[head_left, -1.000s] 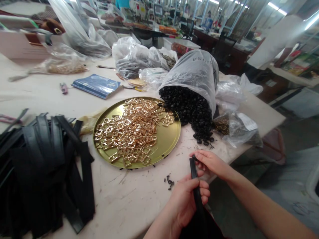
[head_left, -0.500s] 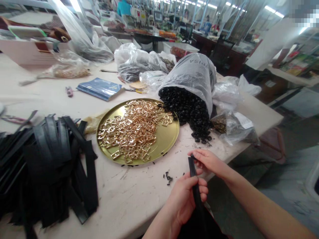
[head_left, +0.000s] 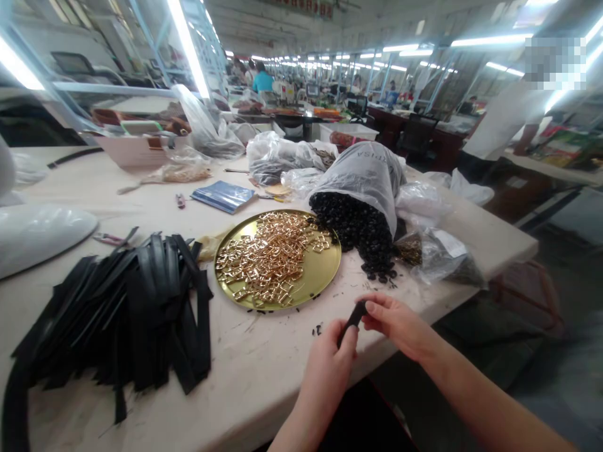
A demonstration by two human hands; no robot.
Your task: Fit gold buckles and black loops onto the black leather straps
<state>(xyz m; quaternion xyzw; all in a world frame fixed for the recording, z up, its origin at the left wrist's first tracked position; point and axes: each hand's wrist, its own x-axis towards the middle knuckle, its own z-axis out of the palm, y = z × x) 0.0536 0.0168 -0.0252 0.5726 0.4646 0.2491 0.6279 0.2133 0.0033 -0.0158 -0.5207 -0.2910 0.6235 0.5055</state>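
A black strap (head_left: 351, 321) is held between both hands at the table's front edge. My left hand (head_left: 332, 355) is closed round it, the thumb lying along its side. The fingers of my right hand (head_left: 393, 320) pinch the strap's upper end; whether a small black piece is also in that pinch I cannot tell. Beyond the hands, a round gold tray (head_left: 325, 276) bears a heap of gold-coloured metal buckles (head_left: 271, 257). Small black loops (head_left: 353, 216) spill from a plastic bag (head_left: 365, 166) on its side. Scattered black bits (head_left: 316, 329) lie near my left hand.
At the left lies a large pile of black straps (head_left: 155, 301). A blue book (head_left: 223, 196) and a clear bag (head_left: 443, 251) with metal pieces are on the table (head_left: 254, 364). A person in a white top (head_left: 499, 113) stands beyond the right edge.
The camera view has tilted up and swung left. The strap has turned from upright to slanting, and my right fingers have come onto its upper end.
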